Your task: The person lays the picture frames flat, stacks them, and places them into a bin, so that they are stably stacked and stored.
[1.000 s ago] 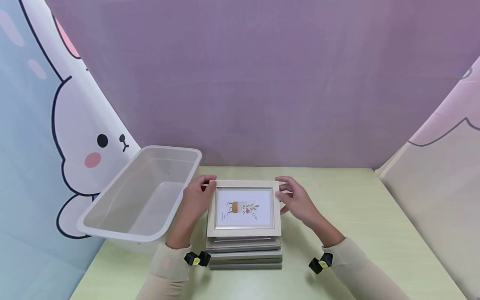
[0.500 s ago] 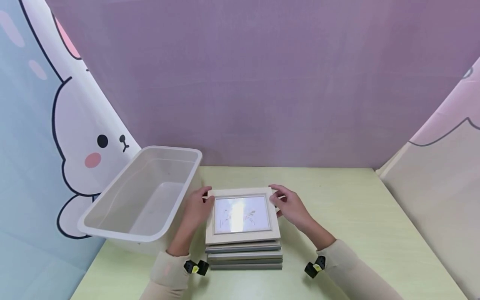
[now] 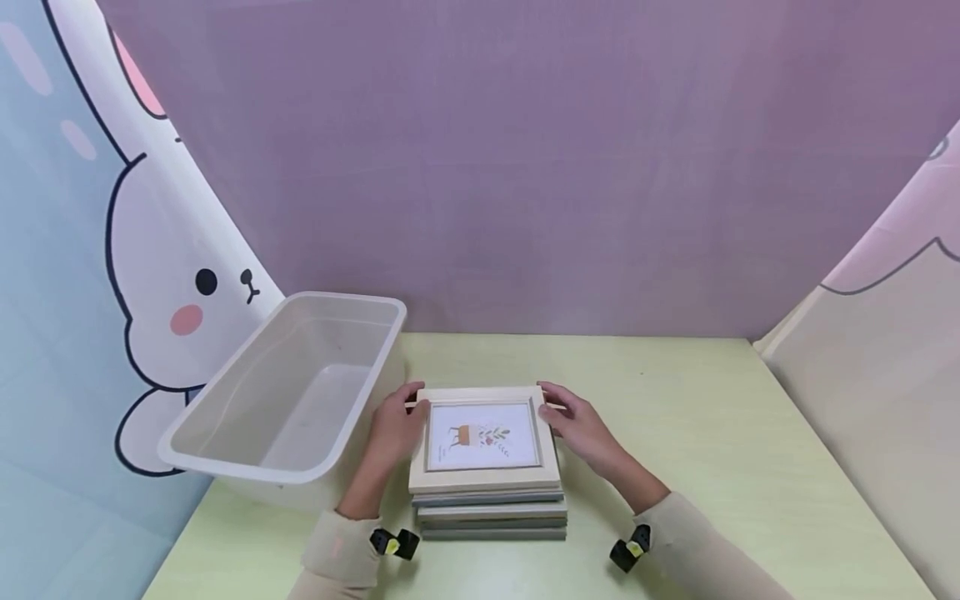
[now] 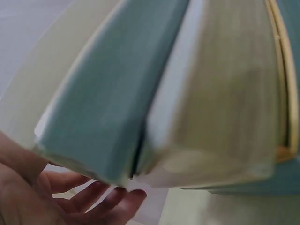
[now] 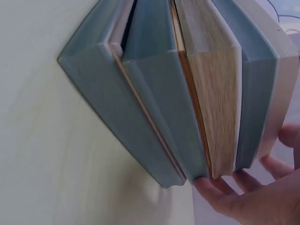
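A cream picture frame (image 3: 487, 482) with a white print of an orange pot and leafy sprigs lies on top of a stack of frames (image 3: 491, 512). My left hand (image 3: 396, 427) holds its far left corner, thumb at the side edge and fingers round the back. At the far right corner my right hand (image 3: 585, 429) does the same. In the right wrist view, the thumb of the right hand (image 5: 262, 201) is at the cream frame and the fingers touch the corners of grey-blue and wood-grain frames (image 5: 215, 108). The left wrist view shows the left hand (image 4: 84, 201) below the stack's corners.
A whitish plastic bin (image 3: 300, 475) stands left of the stack, close to my left forearm. The pale green table (image 3: 675, 417) stretches to the right. Behind it hangs a purple cloth (image 3: 525, 167), with a rabbit-print cloth (image 3: 150, 250) on the left.
Both hands have brought the cream picture frame down and toward me onto the stack. It now lies lined up with the frames below. The bin has stayed put.
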Demonstrator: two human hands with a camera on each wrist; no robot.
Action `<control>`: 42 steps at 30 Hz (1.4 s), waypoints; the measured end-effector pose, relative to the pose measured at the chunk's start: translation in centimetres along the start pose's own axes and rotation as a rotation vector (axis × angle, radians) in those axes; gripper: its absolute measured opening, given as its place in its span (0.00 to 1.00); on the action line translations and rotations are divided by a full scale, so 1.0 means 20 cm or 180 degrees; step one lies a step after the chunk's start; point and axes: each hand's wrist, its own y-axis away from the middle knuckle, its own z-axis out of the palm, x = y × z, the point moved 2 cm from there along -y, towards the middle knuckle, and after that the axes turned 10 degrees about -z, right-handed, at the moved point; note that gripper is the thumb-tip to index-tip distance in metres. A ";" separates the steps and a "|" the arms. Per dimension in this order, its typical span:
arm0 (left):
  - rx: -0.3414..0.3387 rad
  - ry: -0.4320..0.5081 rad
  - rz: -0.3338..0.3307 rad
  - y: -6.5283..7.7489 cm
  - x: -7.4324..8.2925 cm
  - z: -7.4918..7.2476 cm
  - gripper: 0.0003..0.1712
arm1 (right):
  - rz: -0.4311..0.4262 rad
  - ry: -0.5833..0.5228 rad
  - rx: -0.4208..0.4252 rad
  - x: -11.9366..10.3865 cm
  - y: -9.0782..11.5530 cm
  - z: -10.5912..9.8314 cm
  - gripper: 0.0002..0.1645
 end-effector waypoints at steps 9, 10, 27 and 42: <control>-0.0013 0.0038 -0.0079 -0.01 -0.01 0.02 0.24 | -0.0002 -0.0235 -0.0032 0.01 0.01 -0.01 0.32; -0.0019 0.0009 -0.0048 -0.01 -0.01 0.02 0.24 | 0.0004 -0.0236 -0.0027 0.02 0.01 -0.01 0.32; 0.0137 -0.0828 0.0759 0.15 0.17 -0.08 0.26 | 0.0011 -0.0230 -0.0001 0.02 0.01 -0.01 0.31; 0.0751 -0.1304 0.0783 0.24 0.28 -0.43 0.26 | 0.0031 -0.0210 -0.0011 0.02 0.01 -0.02 0.32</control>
